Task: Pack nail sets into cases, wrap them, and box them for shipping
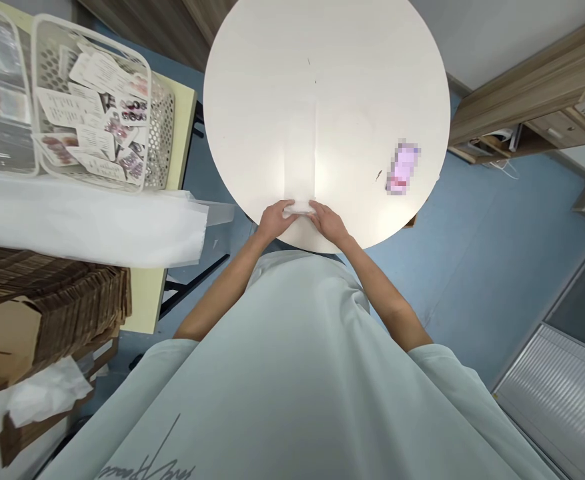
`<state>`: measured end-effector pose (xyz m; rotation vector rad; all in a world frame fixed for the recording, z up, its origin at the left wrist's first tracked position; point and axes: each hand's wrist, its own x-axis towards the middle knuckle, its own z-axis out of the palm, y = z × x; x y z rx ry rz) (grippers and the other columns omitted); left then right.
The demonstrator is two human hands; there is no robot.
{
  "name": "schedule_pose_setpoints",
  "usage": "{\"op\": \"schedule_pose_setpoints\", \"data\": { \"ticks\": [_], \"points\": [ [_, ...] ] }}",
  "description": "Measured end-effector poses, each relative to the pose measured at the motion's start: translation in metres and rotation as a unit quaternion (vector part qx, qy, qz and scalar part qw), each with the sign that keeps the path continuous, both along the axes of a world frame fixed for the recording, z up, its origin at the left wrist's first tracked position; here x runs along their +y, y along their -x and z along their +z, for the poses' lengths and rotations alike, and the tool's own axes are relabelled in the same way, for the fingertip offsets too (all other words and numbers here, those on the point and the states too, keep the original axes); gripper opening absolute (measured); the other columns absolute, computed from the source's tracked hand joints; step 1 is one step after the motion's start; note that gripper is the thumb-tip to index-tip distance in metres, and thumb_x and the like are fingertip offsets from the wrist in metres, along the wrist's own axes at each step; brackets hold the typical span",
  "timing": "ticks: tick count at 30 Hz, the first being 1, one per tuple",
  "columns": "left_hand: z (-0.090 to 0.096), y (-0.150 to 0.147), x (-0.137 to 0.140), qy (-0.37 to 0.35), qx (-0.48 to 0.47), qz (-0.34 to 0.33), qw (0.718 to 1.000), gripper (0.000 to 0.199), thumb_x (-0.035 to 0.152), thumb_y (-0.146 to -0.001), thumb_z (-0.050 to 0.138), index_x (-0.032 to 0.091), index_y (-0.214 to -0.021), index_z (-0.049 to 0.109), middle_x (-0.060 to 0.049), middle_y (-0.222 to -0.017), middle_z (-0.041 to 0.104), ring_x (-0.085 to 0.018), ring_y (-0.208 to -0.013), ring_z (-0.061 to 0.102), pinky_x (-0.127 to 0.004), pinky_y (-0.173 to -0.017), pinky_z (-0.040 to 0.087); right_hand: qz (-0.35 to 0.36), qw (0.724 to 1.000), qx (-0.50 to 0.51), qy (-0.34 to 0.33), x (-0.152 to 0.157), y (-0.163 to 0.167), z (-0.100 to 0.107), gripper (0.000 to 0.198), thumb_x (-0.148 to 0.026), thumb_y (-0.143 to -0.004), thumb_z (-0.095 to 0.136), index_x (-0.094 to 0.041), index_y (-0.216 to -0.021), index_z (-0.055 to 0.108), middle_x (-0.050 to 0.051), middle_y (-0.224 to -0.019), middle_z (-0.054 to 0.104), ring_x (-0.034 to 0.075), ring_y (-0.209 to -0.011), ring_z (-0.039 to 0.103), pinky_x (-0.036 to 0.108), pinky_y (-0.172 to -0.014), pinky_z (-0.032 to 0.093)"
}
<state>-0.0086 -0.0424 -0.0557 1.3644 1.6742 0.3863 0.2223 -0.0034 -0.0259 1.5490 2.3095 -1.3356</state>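
A long strip of thin white sheet material (299, 160), paper or foam, lies lengthwise on the round white table (252, 100). Its near end is a folded or rolled white bundle (299, 207) close to the table's front edge. My left hand (275, 221) grips the left end of this bundle, thumb and fingers closed on it. At the right end, my right hand (327, 221) pinches it in the same way. Whether anything is wrapped inside the bundle cannot be seen.
A pixelated pink phone-like object (403, 168) lies on the table's right side. Left stands a yellow table (145, 300) with a white basket (159, 133) of carded items, white sheeting (87, 220) and stacked flattened cardboard (82, 307). A wooden cabinet (532, 100) stands right.
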Motion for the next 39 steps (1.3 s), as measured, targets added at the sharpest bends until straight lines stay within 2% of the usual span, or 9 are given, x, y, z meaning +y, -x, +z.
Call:
{"op": "schedule_pose_setpoints", "data": {
  "ticks": [4, 9, 14, 16, 19, 23, 27, 31, 39],
  "points": [
    [-0.005, -0.002, 0.022, 0.034, -0.002, 0.095, 0.995, 0.017, 0.04, -0.095, 0.079, 0.024, -0.098, 0.076, -0.01, -0.11, 0.085, -0.032, -0.108, 0.08, -0.044, -0.101, 0.063, -0.063, 0.997, -0.053, 0.006, 0.021, 0.015, -0.004, 0.048, -0.046, -0.122, 0.041, -0.018, -0.155, 0.063, 0.019, -0.156, 0.069, 0.034, -0.126, 0.075, 0.05, -0.113, 0.061],
    [-0.009, -0.011, 0.042, 0.055, 0.063, 0.124, 0.989, 0.033, 0.038, -0.093, 0.084, 0.025, -0.078, 0.058, -0.009, -0.094, 0.075, -0.03, -0.096, 0.072, -0.044, -0.097, 0.059, -0.131, 0.99, -0.06, -0.002, 0.034, 0.027, -0.022, 0.036, -0.043, -0.121, 0.046, -0.019, -0.133, 0.07, 0.016, -0.136, 0.07, 0.028, -0.111, 0.074, 0.046, -0.107, 0.061],
    [-0.009, -0.013, 0.051, 0.069, 0.096, 0.096, 0.988, 0.025, 0.044, -0.1, 0.079, 0.022, -0.107, 0.071, -0.015, -0.118, 0.076, -0.034, -0.108, 0.073, -0.05, -0.104, 0.06, -0.186, 0.981, -0.037, -0.048, 0.041, 0.032, -0.041, 0.043, -0.042, -0.119, 0.053, -0.021, -0.157, 0.059, 0.017, -0.146, 0.067, 0.029, -0.125, 0.073, 0.049, -0.11, 0.063],
    [-0.009, -0.014, 0.054, 0.027, 0.105, 0.09, 0.99, 0.042, 0.045, -0.1, 0.08, 0.019, -0.132, 0.071, -0.021, -0.145, 0.07, -0.039, -0.129, 0.071, -0.053, -0.112, 0.058, -0.155, 0.983, -0.048, -0.085, 0.046, 0.033, -0.042, 0.05, -0.041, -0.118, 0.056, -0.022, -0.164, 0.054, 0.02, -0.16, 0.061, 0.033, -0.143, 0.066, 0.053, -0.117, 0.061],
    [-0.012, -0.015, 0.06, -0.061, 0.092, 0.036, 0.993, 0.066, 0.046, -0.101, 0.08, 0.019, -0.158, 0.061, -0.023, -0.172, 0.054, -0.044, -0.163, 0.049, -0.059, -0.13, 0.047, -0.069, 0.987, -0.049, -0.135, 0.055, 0.034, -0.038, 0.05, -0.035, -0.117, 0.057, -0.019, -0.165, 0.056, 0.021, -0.173, 0.053, 0.035, -0.164, 0.049, 0.06, -0.132, 0.049],
    [-0.018, -0.012, 0.074, -0.085, 0.046, -0.104, 0.99, 0.056, 0.03, -0.108, 0.059, 0.016, -0.162, 0.063, -0.02, -0.171, 0.06, -0.04, -0.166, 0.048, -0.061, -0.14, 0.037, 0.01, 0.99, -0.033, -0.135, 0.063, 0.033, -0.033, 0.044, -0.022, -0.118, 0.049, -0.017, -0.159, 0.064, 0.018, -0.169, 0.062, 0.031, -0.162, 0.053, 0.06, -0.139, 0.041],
    [-0.021, -0.007, 0.075, -0.078, 0.038, -0.146, 0.985, 0.063, 0.021, -0.104, 0.051, 0.015, -0.166, 0.061, -0.017, -0.174, 0.059, -0.037, -0.164, 0.053, -0.061, -0.141, 0.037, 0.047, 0.992, -0.037, -0.108, 0.06, 0.026, -0.03, 0.055, -0.02, -0.112, 0.06, -0.015, -0.167, 0.058, 0.019, -0.179, 0.052, 0.033, -0.167, 0.05, 0.058, -0.139, 0.042],
    [-0.02, -0.006, 0.049, -0.098, 0.041, -0.174, 0.979, 0.069, 0.023, -0.104, 0.051, 0.01, -0.171, 0.052, -0.02, -0.18, 0.05, -0.036, -0.171, 0.043, -0.058, -0.144, 0.032, 0.079, 0.991, -0.046, -0.1, 0.038, 0.017, -0.026, 0.071, -0.015, -0.107, 0.064, -0.011, -0.175, 0.047, 0.019, -0.187, 0.038, 0.033, -0.175, 0.039, 0.057, -0.142, 0.039],
    [-0.007, -0.011, -0.035, -0.08, 0.039, -0.213, 0.973, 0.078, 0.032, -0.102, 0.061, 0.012, -0.176, 0.045, -0.021, -0.185, 0.041, -0.036, -0.175, 0.036, -0.06, -0.145, 0.026, 0.131, 0.987, -0.019, -0.096, -0.036, -0.007, -0.021, 0.065, -0.026, -0.116, 0.049, -0.006, -0.177, 0.043, 0.021, -0.187, 0.036, 0.031, -0.177, 0.035, 0.054, -0.144, 0.037]
  ]
}}
